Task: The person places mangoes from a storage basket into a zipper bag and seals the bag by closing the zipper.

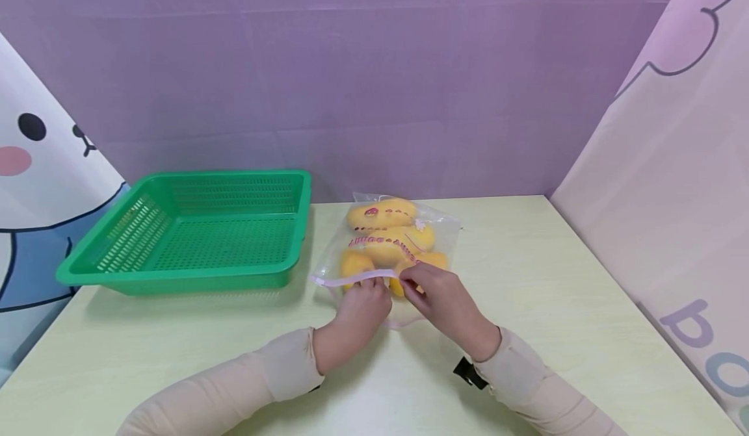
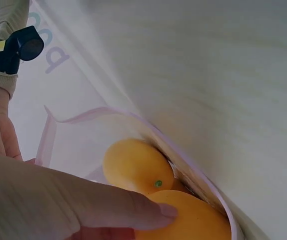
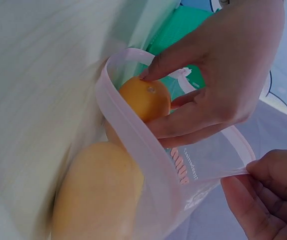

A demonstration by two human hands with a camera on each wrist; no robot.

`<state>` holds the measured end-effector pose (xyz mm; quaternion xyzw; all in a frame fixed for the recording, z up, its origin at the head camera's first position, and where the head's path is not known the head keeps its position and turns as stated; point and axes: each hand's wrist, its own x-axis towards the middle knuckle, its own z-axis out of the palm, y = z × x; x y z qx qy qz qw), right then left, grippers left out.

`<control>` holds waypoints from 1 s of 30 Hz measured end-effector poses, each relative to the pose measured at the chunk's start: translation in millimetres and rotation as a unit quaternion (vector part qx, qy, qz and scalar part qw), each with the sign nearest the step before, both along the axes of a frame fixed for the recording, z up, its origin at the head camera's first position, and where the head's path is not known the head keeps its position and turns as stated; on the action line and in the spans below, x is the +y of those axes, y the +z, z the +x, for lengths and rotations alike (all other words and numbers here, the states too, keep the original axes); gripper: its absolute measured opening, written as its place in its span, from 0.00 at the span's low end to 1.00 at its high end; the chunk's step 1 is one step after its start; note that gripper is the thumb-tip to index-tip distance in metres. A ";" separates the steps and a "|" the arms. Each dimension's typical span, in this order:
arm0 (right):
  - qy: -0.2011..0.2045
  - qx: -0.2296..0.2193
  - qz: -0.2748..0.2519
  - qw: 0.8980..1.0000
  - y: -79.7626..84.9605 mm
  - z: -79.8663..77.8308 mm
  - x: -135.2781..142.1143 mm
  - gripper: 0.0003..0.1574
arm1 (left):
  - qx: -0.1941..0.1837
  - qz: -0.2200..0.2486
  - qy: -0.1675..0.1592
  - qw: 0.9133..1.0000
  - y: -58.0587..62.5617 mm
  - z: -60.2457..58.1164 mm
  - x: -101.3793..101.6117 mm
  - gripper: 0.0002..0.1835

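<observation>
A clear zip bag [image 1: 446,228] with pink printing and a pale pink zip edge lies on the table, its mouth held apart toward me. Inside are yellow, mango-like fruits [image 1: 383,244] and oranges. My left hand [image 1: 363,306] reaches into the mouth. In the right wrist view its thumb and fingers grip an orange [image 3: 146,97] just inside the opening. Another orange [image 2: 136,165] with a green stem spot rests beyond the thumb in the left wrist view. My right hand [image 1: 447,299] pinches the bag's zip edge, seen close in the right wrist view.
A green slotted plastic basket [image 1: 234,238] stands on the table to the left of the bag. Purple cloth [image 1: 374,85] hangs behind the table, and printed panels [image 1: 661,182] border both sides. Dark wrist cameras [image 1: 470,373] are strapped below the sleeves.
</observation>
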<state>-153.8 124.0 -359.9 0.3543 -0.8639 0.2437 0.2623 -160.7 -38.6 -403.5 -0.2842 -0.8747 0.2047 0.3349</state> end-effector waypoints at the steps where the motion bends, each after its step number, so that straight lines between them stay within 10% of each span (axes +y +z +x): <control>1: 0.000 0.001 0.000 1.000 -0.4 -0.2 -0.1 0.07 | -0.001 -0.002 0.005 1.000 0.0 0.1 0.4 0.04; 20: 0.004 0.027 -0.004 1.000 -2.6 -2.3 -0.2 0.08 | -0.026 -0.016 0.064 0.998 0.0 0.3 6.4 0.14; 30: 0.012 0.026 -0.003 1.000 -4.4 -2.3 0.2 0.08 | -0.107 -0.035 0.107 0.988 4.1 3.3 9.1 0.19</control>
